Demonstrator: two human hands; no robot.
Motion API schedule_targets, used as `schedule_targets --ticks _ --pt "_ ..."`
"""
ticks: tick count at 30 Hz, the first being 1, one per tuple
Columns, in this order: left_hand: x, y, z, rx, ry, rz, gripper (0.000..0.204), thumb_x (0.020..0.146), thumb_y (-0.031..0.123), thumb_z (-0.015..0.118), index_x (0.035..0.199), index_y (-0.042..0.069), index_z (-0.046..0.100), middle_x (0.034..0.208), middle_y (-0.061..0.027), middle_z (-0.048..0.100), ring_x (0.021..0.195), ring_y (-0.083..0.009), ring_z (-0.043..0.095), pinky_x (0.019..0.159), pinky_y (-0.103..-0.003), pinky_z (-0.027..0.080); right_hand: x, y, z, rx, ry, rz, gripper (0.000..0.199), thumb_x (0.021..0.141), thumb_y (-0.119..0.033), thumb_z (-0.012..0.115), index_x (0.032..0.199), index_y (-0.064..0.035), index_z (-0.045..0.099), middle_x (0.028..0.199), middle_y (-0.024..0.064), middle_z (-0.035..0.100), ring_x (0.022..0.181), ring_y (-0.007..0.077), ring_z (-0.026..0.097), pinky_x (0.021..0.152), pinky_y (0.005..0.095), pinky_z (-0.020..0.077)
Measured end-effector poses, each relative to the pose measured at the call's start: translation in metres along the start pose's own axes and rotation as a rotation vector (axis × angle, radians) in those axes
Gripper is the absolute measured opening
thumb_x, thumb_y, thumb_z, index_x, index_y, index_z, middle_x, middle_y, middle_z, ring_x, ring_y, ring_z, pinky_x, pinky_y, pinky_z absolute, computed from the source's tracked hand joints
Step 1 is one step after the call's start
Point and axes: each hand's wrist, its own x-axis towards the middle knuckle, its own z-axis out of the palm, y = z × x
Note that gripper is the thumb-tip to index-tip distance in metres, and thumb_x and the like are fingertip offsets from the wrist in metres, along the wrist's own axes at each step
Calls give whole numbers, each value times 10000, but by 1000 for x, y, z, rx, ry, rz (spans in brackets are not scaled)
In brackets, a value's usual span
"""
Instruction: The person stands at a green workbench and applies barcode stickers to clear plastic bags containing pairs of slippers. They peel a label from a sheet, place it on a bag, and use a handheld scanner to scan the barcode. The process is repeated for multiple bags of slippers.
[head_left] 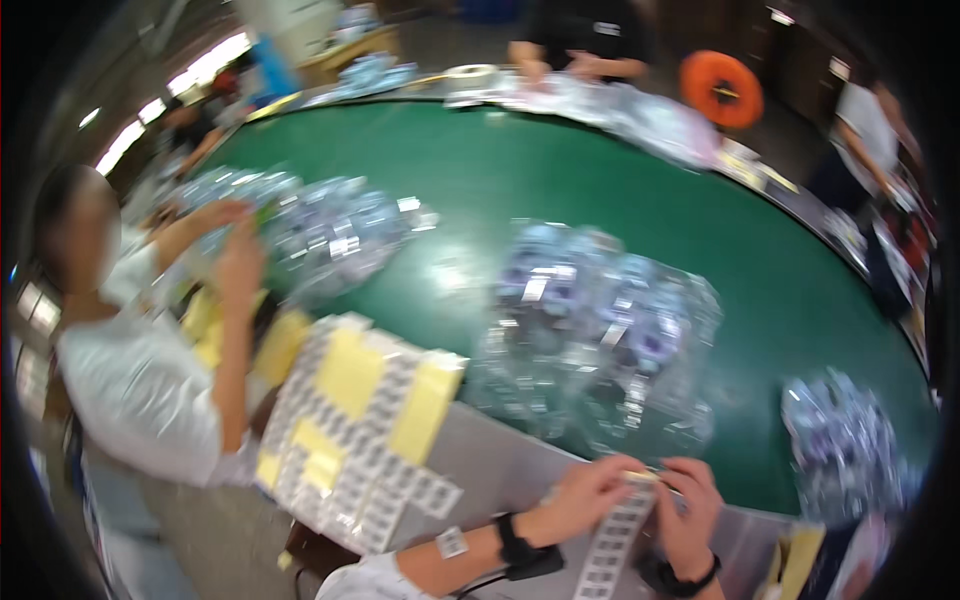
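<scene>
A person in a dark shirt (592,35) is beyond the green counter (460,145), with a pale roll (470,82) to the left and a round orange object (720,74) to the right. Another person in white (866,132) is at far right.

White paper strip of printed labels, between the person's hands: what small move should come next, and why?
Probably peel a label off the strip: the left hand and right hand meet at its upper end, and clear plastic packages with bluish-purple contents lie just beyond them on the green tabletop.
</scene>
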Motion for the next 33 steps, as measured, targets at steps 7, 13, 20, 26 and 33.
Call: schedule_targets --ticks 7,13,20,26,33 --pt "-8 -14 6 -125 75 139 231 899 72 591 1123 28 559 768 -54 630 698 -107 592 642 -265 470 -8 -24 3 -167 -77 -184 116 834 -3 624 940 24 661 1006 175 626 921 333 595 825 405 476" --pt "-7 -5 4 -121 72 117 213 865 45 603 1068 3 552 816 -117 649 773 -176 643 682 -291 495 -2 -31 1 -246 -84 -279 127 826 25 595 938 33 655 977 176 628 913 348 589 830 423 463" --pt "-2 -9 5 5 61 54 325 871 112 640 1171 29 549 816 -62 600 697 -127 557 650 -287 475 -2 -15 10 -253 20 -237 118 704 49 635 821 39 617 895 156 600 854 337 595 749 402 487" --pt "2 -5 -14 -271 -91 -180 530 845 -58 611 1323 -7 387 1168 -139 595 1031 -173 623 844 -275 531 14 -7 19 -268 -11 -351 135 675 44 644 805 27 615 875 136 597 826 322 606 703 381 515" --pt "2 -6 -19 -318 -76 -180 509 859 -81 573 1325 -15 379 1190 -137 594 1017 -160 630 838 -260 520 43 -26 -15 -6 -38 -191 106 762 59 631 857 11 622 936 123 638 820 212 620 686 325 508"
